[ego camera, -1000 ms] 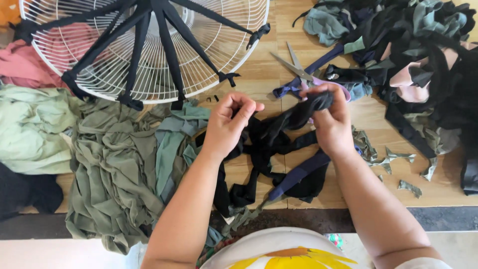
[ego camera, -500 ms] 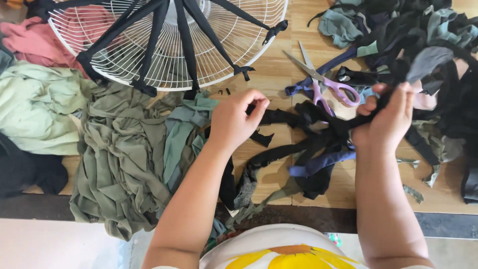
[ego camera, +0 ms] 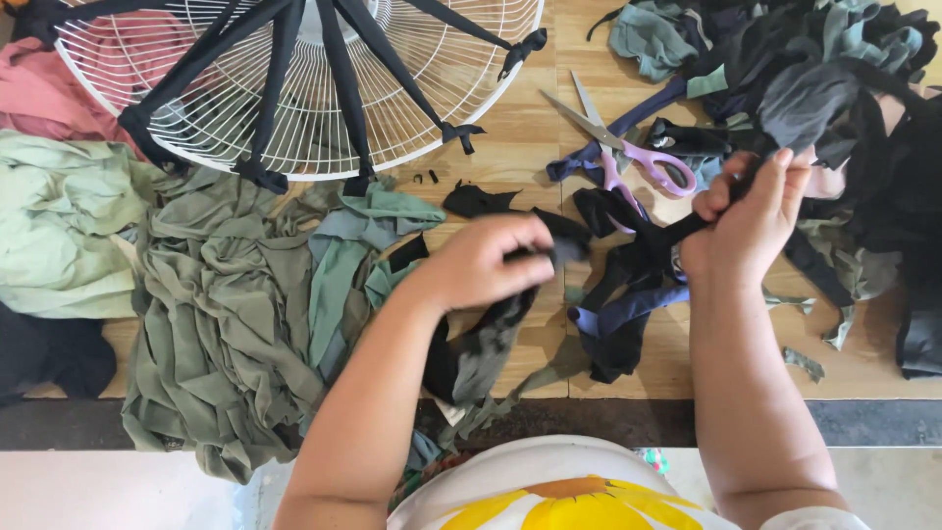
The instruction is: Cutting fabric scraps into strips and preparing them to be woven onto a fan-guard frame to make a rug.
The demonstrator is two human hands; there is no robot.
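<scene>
Head view shows my right hand (ego camera: 751, 221) raised now to the right, fingers pinched together on one end of a black fabric strip (ego camera: 643, 240). A second ago both my hands were close together at the middle; since then they have moved apart, so the strip runs stretched between them. My left hand (ego camera: 486, 260) is closed on the other end of the strip, with more dark cloth hanging below it toward my body. I judge that I am pulling the strip out long, to make it ready for tying.

Just beyond the strip, between my two hands, lie scissors with purple handles (ego camera: 628, 152) on the wooden surface (ego camera: 510, 128). Past my left hand lies a white fan grille (ego camera: 294, 88) with black strips already tied across it. To the left of that hand is a heap of green cloth (ego camera: 216, 314); beyond my right hand is a pile of dark scraps (ego camera: 844, 59).
</scene>
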